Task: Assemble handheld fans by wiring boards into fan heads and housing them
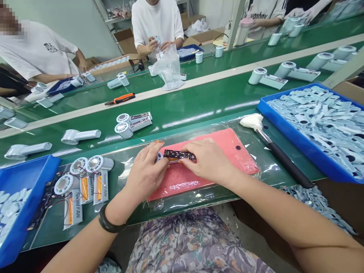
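Observation:
Over the pink pad, a small handheld fan lies largely covered by my fingers, with a black circuit board along its handle and a bit of orange battery showing beneath. My left hand is closed around the fan's round head end. At the other end, my right hand pinches the board and handle between thumb and fingers. Left of the pad stand several opened fans with orange batteries and thin wires exposed.
A blue tray of light-blue plastic parts borders the right, beside a black-handled hammer with a white-wrapped head. Another blue tray is at left. Beyond lie fans on the green belt, orange-handled pliers, a plastic bag and co-workers.

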A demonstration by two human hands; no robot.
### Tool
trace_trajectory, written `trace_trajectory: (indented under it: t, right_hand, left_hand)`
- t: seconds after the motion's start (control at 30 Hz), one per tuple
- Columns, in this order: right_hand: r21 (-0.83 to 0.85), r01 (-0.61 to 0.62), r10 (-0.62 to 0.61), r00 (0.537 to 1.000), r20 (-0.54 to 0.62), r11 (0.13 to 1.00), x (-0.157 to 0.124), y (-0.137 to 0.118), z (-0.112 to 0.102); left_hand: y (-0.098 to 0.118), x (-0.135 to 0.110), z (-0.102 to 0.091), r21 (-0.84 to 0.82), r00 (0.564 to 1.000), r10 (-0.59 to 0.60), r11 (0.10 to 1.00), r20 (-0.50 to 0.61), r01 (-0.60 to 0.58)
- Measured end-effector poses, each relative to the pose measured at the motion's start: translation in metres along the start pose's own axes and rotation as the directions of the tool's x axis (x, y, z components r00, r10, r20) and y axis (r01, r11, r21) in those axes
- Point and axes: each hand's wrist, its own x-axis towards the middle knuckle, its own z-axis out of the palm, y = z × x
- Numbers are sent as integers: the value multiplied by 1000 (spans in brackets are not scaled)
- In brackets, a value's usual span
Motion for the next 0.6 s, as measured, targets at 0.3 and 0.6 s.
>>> trace_trajectory:
  t: [0.3, 0.6]
  right_hand:
    - [-30, -54, 55, 998, 34, 998, -2, 6, 0]
    - [-1, -42, 42, 998, 52, 999, -3, 9, -2]
  left_hand:
    - [6, -14, -11, -159, 943, -184, 977, -276, 144]
    - [12, -11, 1, 164, 991, -18, 986, -136, 41]
